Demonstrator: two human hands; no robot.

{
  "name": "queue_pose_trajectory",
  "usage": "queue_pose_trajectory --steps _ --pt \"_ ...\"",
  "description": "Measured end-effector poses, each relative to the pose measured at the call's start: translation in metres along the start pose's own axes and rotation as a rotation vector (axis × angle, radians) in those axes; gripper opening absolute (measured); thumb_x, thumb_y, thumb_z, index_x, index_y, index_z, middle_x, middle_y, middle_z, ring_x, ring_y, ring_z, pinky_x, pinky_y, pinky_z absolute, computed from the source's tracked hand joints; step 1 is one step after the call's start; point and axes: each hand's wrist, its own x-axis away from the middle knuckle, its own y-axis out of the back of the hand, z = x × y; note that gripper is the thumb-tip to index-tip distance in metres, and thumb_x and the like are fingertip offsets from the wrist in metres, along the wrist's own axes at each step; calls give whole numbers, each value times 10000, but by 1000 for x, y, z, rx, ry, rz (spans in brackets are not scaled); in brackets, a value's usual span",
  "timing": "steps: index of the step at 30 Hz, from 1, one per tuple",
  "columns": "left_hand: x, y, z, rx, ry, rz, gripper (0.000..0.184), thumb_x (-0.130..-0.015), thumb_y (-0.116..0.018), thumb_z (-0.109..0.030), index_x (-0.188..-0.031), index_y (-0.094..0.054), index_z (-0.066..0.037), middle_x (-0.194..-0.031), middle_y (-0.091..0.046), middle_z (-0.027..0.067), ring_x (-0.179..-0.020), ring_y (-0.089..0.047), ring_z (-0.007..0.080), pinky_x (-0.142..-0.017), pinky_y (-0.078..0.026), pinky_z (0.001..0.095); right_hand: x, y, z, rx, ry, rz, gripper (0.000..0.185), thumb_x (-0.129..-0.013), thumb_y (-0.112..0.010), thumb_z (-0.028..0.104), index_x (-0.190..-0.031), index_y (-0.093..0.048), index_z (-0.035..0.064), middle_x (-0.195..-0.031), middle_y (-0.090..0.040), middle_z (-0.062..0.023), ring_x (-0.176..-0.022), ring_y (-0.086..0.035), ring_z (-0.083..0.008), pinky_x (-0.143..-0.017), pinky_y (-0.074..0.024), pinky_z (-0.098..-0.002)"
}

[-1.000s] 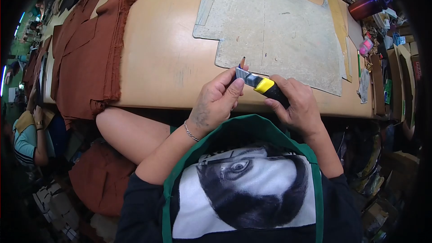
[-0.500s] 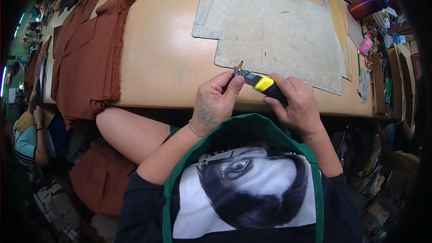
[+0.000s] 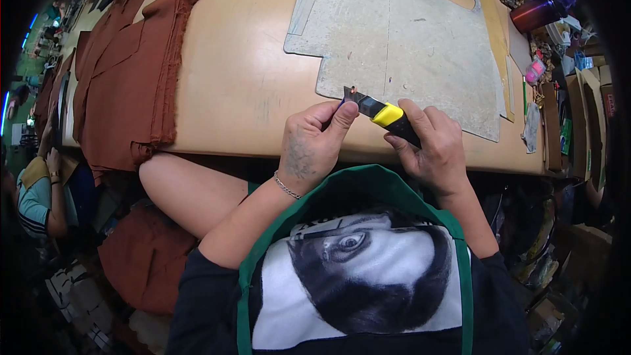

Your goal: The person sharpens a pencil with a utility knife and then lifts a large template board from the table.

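Over the table's front edge, my left hand is closed on a pencil, whose tip shows above the thumb. My right hand grips a black and yellow utility knife. The knife's blade points left and lies across the pencil near its tip, beside my left thumb. Most of the pencil is hidden in my left fingers. Behind both hands, a grey pattern board lies flat on the tan table.
Stacked red-brown fabric covers the table's left part. A purple bottle, a pink item and cardboard are at the right. A co-worker's arm and sleeve show at far left. More red-brown fabric lies below.
The knife blade has shifted up to the pencil's tip, and less of the tip shows now. Both hands stay closed on their items and have moved only slightly.
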Motion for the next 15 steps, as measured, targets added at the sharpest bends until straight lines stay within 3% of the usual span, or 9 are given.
queue_pose_trajectory --steps 4,7,11,15 --pt "4 0 14 -16 -8 17 320 -835 -538 -303 -777 -634 -3 -486 -332 -111 -461 -277 -5 -425 -204 174 -9 4 -25 5 -142 -225 396 -715 -636 272 -1031 -516 66 -689 -509 -121 -609 -527 -289 -538 -413 -360" --pt "1 11 8 241 212 160 273 -865 -492 -225 -1005 -569 -3 -591 -433 -54 -477 -349 11 -433 -274 156 -14 15 -26 -66 -145 -210 377 -727 -630 252 -1022 -520 44 -743 -543 -153 -655 -548 -306 -580 -436 -359" --pt "-6 19 5 527 301 254 337 -881 -433 -140 -1189 -431 -5 -726 -483 -2 -526 -415 30 -468 -338 146 -6 4 -14 -213 -106 -37 377 -724 -631 257 -1005 -531 25 -772 -558 -175 -688 -561 -319 -601 -446 -359" --pt "-3 20 1 510 312 248 350 -882 -419 -135 -1212 -407 -21 -736 -474 -12 -543 -434 26 -479 -356 140 2 -7 -1 -303 -69 112 410 -715 -632 301 -1020 -522 49 -712 -544 -152 -630 -554 -304 -569 -438 -366"
